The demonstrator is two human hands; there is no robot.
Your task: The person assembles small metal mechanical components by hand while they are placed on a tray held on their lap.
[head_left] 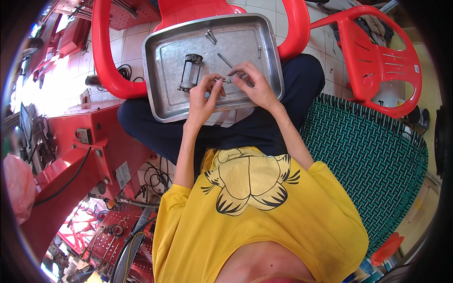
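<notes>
Two bare hands meet over the tray, one small metal fastener between them. The left hand (pixel 205 94) has thumb and forefinger drawn together in a narrow pinch at the fastener's left end. The right hand (pixel 256 88) curls its fingers over the other end, with thumb and forefinger close together; whether they grip it or only touch it, I cannot tell. The fastener (pixel 227 81) is slim, short and silvery, partly hidden by the fingertips, held above the tray's near half.

Just beyond the right fingers lies one straight grey rod (pixel 225 59), slanting. Near the left hand stands or lies one open cylindrical metal frame (pixel 191 72), dark at both ends with pale bars between. Farther off are two bolts (pixel 211 36) side by side and one thinner bolt (pixel 259 52) near the right wall. All sit in one rectangular metal tray (pixel 148 70), between the arms of one red chair (pixel 104 52).
</notes>
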